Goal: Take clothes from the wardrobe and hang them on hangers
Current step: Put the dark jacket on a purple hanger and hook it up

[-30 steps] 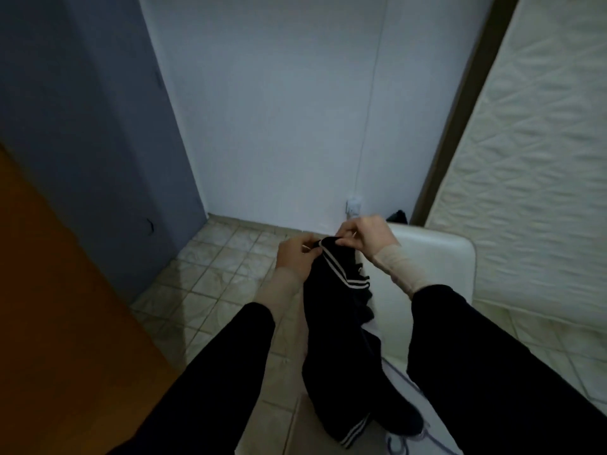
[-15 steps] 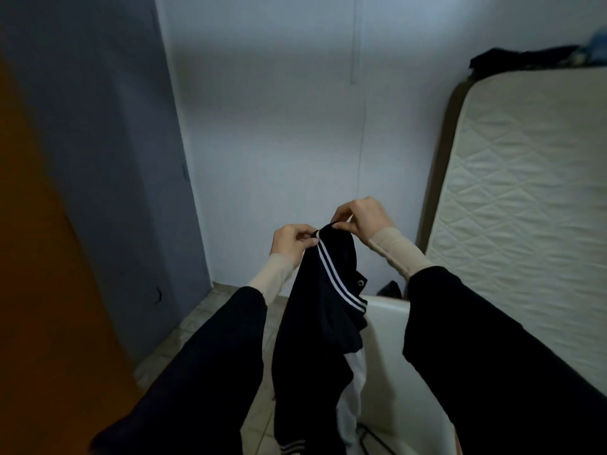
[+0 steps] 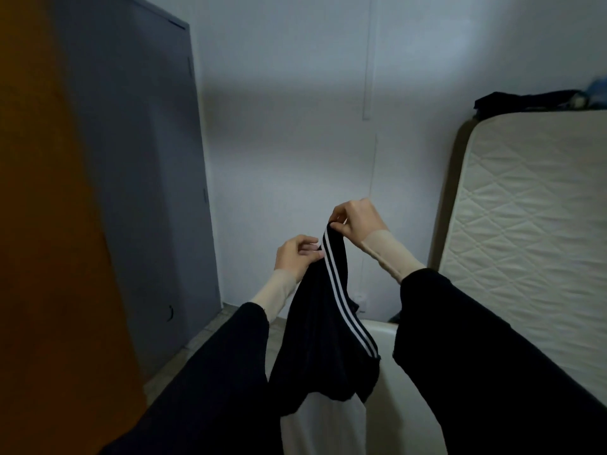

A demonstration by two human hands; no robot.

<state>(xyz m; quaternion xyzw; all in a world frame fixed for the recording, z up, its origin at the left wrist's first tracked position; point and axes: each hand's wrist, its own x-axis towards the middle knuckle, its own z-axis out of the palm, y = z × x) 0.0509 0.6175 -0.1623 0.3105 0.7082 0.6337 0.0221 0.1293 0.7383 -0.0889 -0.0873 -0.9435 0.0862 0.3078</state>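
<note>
Between my two raised hands hangs a black garment (image 3: 323,339) with two white stripes running down its edge and a white part at its lower end. My right hand (image 3: 356,216) is the higher one; its thumb and forefinger pinch the very top of the cloth. My left hand (image 3: 295,256) is a little lower and to the left, and its fingertips pinch the fabric just beside the stripes. Both hands have their fingers curled on the cloth, not spread. The garment falls down between my forearms, which wear black sleeves over beige cuffs.

Behind the garment, low in the view, I see a white chair back (image 3: 382,330). On the right a quilted white mattress (image 3: 532,244) stands upright against the wall, and some dark clothes (image 3: 525,100) lie on its top edge. On the left there is a grey door (image 3: 154,178), and nearer to me an orange-brown wooden panel (image 3: 49,224). I cannot tell whether this panel belongs to the wardrobe.
</note>
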